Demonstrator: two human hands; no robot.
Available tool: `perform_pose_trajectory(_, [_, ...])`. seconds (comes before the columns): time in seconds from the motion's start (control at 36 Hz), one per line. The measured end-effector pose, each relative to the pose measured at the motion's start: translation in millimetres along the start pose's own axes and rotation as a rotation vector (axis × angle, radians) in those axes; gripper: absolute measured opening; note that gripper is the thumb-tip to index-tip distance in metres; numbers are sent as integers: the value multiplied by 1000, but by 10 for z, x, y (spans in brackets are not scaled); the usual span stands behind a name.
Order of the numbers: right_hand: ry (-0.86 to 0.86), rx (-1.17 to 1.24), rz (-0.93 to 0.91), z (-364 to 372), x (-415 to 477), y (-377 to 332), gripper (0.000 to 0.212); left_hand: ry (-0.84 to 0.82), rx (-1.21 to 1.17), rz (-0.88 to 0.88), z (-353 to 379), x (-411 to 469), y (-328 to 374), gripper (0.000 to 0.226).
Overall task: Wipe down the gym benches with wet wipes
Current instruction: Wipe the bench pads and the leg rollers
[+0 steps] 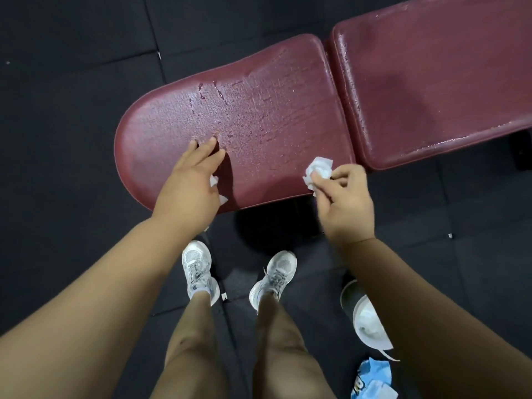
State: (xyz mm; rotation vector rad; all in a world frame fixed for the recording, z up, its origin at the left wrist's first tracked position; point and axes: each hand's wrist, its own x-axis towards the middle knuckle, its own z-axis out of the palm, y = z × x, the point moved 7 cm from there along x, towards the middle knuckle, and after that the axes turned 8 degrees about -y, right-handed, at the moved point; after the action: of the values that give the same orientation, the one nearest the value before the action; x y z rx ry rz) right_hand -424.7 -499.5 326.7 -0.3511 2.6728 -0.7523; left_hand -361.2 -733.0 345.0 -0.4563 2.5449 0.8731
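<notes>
Maroon bench pads (pixel 259 116), two: left hand (pixel 188 182) presses one wipe (pixel 214 180) flat-fingered, right hand (pixel 347 203) pinches a second wipe (pixel 319 167).

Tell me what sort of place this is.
Most likely a gym. A padded maroon bench with separate seat and back pads stands on black rubber floor tiles, and the right hand pinches a crumpled wet wipe at its near edge.
</notes>
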Motion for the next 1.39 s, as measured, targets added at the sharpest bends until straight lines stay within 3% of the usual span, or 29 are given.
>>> perform_pose_trajectory(0.11, [176, 133, 106, -7, -93, -90, 17, 2, 96, -18, -83, -147, -177, 63])
perform_pose_trajectory(0.19, [358, 207, 253, 93, -216, -265, 19, -13, 151, -64, -164, -218, -409, 66])
perform_pose_trajectory(0.25, [357, 269, 285, 283, -259, -512, 20, -39, 186, -38, -211, -224, -542, 65])
perform_pose_trajectory(0.33, [178, 250, 43, 682, -302, -1065, 30, -95, 233, 42, -260, -209, -660, 64])
perform_pose_trajectory(0.42, [-100, 52, -312, 967, -346, -1422, 38, -116, 212, 73, -359, -186, -695, 63])
perform_pose_trajectory(0.47, [-117, -134, -480, 935, -281, -1434, 34, -113, 187, 76, -450, -151, -713, 62])
perform_pose_trajectory(0.53, [-95, -220, -373, 714, -30, -1289, 20, -88, 178, 92, -544, -106, -749, 62])
perform_pose_trajectory(0.61, [62, -293, -67, 316, 313, -885, 26, -57, 206, 86, -645, -22, -835, 65])
perform_pose_trajectory(0.67, [186, -345, 113, 159, 396, -828, 20, -85, 181, 31, -672, 28, -903, 65])
perform_pose_trajectory(0.72, [157, -283, 197, 339, 363, -1001, 6, -129, 202, 18, -672, 56, -928, 64])
perform_pose_trajectory(0.78, [1, -226, 58, 794, 280, -1252, 6, -164, 236, 13, -676, 74, -928, 63])
perform_pose_trajectory(0.89, [-309, -254, -509, 1203, -35, -1846, 23, -224, 272, -5, -719, 111, -944, 63])
perform_pose_trajectory(0.92, [-276, -315, -559, 1148, 3, -1819, 27, -233, 276, 3, -724, 119, -947, 63])
perform_pose_trajectory(0.97, [-178, -346, -485, 869, 241, -1655, 29, -245, 272, 2, -734, 131, -972, 65])
perform_pose_trajectory(1.08, [43, -351, 102, 264, 787, -1026, 31, -230, 237, -4, -735, 129, -995, 66])
perform_pose_trajectory(1.14, [144, -314, 268, 173, 807, -1044, 31, -225, 218, -11, -728, 130, -1001, 67])
perform_pose_trajectory(1.19, [86, -299, 183, 419, 764, -1269, 30, -217, 194, -12, -725, 130, -1013, 68])
perform_pose_trajectory(1.31, [-314, -221, -340, 1039, 370, -1939, 15, -158, 69, 1, -764, 139, -1056, 67])
perform_pose_trajectory(1.33, [-336, -275, -485, 1055, 308, -2035, 20, -130, 14, -7, -794, 143, -1076, 65])
perform_pose_trajectory(1.39, [-396, -417, -564, 997, 406, -1923, 20, -59, -70, -21, -866, 146, -1107, 56])
